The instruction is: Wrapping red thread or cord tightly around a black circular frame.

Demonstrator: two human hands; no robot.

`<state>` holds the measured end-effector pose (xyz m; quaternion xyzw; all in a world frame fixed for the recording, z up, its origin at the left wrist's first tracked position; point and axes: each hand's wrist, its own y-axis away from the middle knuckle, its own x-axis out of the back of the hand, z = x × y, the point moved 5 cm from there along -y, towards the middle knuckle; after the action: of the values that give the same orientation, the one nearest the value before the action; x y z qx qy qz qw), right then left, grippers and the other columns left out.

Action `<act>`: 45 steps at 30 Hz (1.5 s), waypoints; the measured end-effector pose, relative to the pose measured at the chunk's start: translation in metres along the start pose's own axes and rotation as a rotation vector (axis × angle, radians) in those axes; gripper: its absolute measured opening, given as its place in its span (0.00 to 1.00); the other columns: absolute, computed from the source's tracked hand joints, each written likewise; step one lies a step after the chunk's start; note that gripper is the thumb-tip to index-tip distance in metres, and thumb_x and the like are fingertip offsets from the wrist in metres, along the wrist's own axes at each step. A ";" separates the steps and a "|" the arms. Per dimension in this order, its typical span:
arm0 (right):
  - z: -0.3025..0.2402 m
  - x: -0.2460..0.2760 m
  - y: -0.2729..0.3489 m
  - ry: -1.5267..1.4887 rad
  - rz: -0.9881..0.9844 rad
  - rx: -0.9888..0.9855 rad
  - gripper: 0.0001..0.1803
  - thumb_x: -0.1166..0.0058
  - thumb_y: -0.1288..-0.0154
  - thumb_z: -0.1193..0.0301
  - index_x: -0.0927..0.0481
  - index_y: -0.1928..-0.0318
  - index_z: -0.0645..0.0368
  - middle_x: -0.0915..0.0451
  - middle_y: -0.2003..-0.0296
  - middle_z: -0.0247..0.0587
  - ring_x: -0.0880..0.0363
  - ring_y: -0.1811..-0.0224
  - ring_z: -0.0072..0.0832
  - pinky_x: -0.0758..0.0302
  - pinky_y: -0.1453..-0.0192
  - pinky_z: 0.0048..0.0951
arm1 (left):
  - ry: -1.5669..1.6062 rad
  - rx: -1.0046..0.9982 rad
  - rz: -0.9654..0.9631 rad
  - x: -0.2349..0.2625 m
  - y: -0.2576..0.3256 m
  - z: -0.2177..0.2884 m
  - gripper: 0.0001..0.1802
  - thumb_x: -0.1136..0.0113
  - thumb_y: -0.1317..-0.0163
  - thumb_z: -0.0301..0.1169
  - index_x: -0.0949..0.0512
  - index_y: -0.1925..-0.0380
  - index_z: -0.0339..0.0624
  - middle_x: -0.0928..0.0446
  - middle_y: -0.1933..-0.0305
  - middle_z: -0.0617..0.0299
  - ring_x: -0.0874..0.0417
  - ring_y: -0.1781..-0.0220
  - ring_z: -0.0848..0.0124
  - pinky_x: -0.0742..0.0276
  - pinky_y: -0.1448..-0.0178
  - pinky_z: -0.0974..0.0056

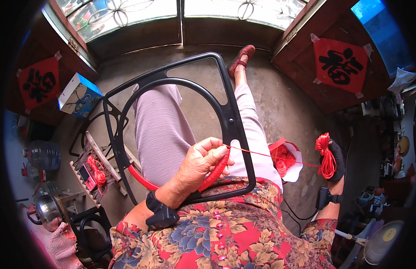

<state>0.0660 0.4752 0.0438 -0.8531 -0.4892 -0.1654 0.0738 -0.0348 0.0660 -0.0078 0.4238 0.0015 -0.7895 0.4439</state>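
A black frame point(230, 112) with a round inner ring rests tilted across my lap. Red cord wrapping point(216, 172) covers the near part of the ring in tight coils. My left hand point(201, 161) is closed around the wrapped ring, thumb and forefinger pinching where the cord comes off. From there a taut red strand point(266, 155) runs right to a looped bundle of red cord point(326, 159). My right hand point(337, 161), out to the right and dark-covered, is closed on that bundle; its fingers are mostly hidden.
A white and red bag point(297, 167) of loose red cord sits beside my right thigh. On the left, a small stool point(102, 157) carries another red cord bundle point(96, 172) and a red device. A blue box point(81, 96), water jug point(43, 154) and metal kettle point(48, 210) stand there too.
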 end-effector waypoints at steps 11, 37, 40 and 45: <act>-0.009 -0.051 -0.042 0.149 0.038 0.306 0.23 0.56 0.31 0.60 0.31 0.42 0.60 0.25 0.52 0.41 0.26 0.54 0.29 0.29 0.47 0.32 | 0.053 -0.035 0.047 0.002 -0.001 0.003 0.09 0.47 0.33 0.35 0.29 0.60 0.41 0.19 0.70 0.51 0.18 0.76 0.70 0.19 0.72 0.71; -0.194 -0.314 0.044 0.995 -0.330 1.561 0.13 0.49 0.52 0.71 0.26 0.63 0.58 0.30 0.72 0.35 0.28 0.67 0.28 0.39 0.37 0.45 | -0.084 -0.173 0.131 0.005 0.004 0.007 0.12 0.41 0.37 0.30 0.24 0.59 0.32 0.21 0.60 0.59 0.20 0.57 0.74 0.25 0.51 0.70; -0.188 -0.322 0.044 1.033 -0.387 1.546 0.11 0.49 0.53 0.69 0.24 0.66 0.58 0.27 0.69 0.37 0.27 0.61 0.32 0.42 0.33 0.49 | -0.164 -0.287 0.142 0.010 0.000 0.004 0.12 0.40 0.38 0.28 0.24 0.57 0.32 0.23 0.55 0.60 0.23 0.52 0.74 0.27 0.47 0.70; -0.180 -0.342 0.051 0.888 -0.492 1.599 0.04 0.47 0.60 0.68 0.23 0.80 0.52 0.25 0.61 0.40 0.32 0.42 0.40 0.43 0.33 0.55 | -0.249 -0.350 0.147 0.006 -0.003 0.003 0.19 0.42 0.40 0.21 0.27 0.48 0.39 0.26 0.48 0.61 0.26 0.44 0.71 0.32 0.38 0.64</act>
<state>-0.0872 0.1205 0.0924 -0.2816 -0.5509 -0.1017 0.7790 -0.0404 0.0622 -0.0108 0.2385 0.0527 -0.7892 0.5635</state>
